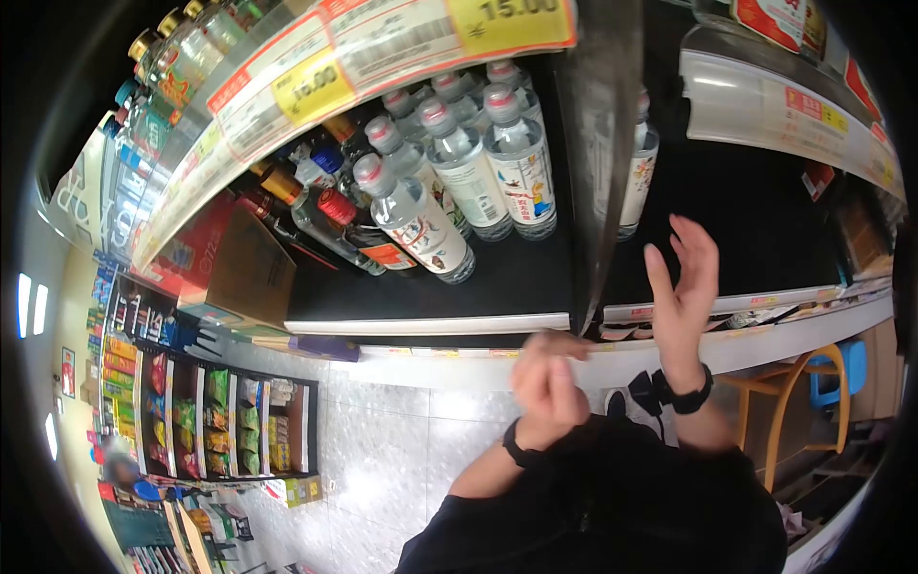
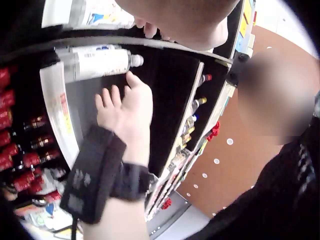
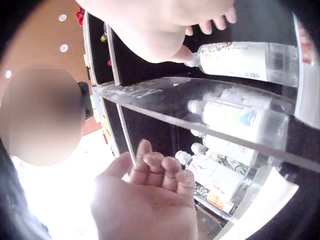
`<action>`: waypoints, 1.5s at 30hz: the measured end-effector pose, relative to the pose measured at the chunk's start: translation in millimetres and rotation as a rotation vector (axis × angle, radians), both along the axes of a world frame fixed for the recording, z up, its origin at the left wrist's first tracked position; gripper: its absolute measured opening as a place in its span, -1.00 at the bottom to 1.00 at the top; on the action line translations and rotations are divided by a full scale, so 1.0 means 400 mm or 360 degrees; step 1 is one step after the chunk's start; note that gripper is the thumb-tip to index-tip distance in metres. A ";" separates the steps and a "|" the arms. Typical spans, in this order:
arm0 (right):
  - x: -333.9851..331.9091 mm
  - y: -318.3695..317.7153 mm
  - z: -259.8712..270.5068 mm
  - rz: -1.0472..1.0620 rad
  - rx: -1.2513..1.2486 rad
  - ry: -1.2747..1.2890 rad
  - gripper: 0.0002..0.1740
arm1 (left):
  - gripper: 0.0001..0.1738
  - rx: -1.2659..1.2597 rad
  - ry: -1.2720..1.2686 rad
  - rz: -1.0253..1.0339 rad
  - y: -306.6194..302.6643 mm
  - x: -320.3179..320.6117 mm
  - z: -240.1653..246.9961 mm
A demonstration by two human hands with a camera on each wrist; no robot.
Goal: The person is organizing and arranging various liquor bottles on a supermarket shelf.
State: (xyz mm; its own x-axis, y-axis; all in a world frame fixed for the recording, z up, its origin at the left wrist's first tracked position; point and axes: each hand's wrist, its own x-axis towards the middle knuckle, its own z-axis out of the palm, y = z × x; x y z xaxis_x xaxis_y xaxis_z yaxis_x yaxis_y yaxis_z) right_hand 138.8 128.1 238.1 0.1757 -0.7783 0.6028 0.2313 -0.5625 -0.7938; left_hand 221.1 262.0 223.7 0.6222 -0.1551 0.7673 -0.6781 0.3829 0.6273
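Observation:
My right hand is raised before the shelf with its fingers extended and nothing in them. Nearest to it is a lone clear bottle with a white label, right of the divider. In the right wrist view, the thumb of this hand overlaps the cap end of that bottle. My left hand is lower, in front of the shelf edge, blurred in the head view. The right wrist view shows the left hand palm up, its fingers loosely bent and holding nothing.
Left of the divider stand several pink-capped bottles, darker bottles and a cardboard box. Price-tag strips overhang the shelf. A wooden chair and blue stool stand at right, a snack rack at left.

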 end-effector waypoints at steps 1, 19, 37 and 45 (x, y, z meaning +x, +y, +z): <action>-0.002 0.022 0.003 0.0028 -0.0061 -0.0098 -0.54 | -0.83 -0.0109 0.0207 0.0009 0.009 0.025 -0.019; 0.026 0.175 0.014 0.0867 -0.0396 0.0284 -0.72 | -0.21 0.0852 0.0167 0.0989 0.032 0.312 0.011; 0.106 0.227 -0.039 0.1121 -0.0104 0.0342 -0.78 | -0.15 0.0877 0.0062 0.1102 0.026 0.331 0.013; 0.105 0.204 -0.013 0.0893 -0.0209 0.0419 -0.48 | -0.29 0.0761 0.0224 0.0448 0.062 0.294 0.021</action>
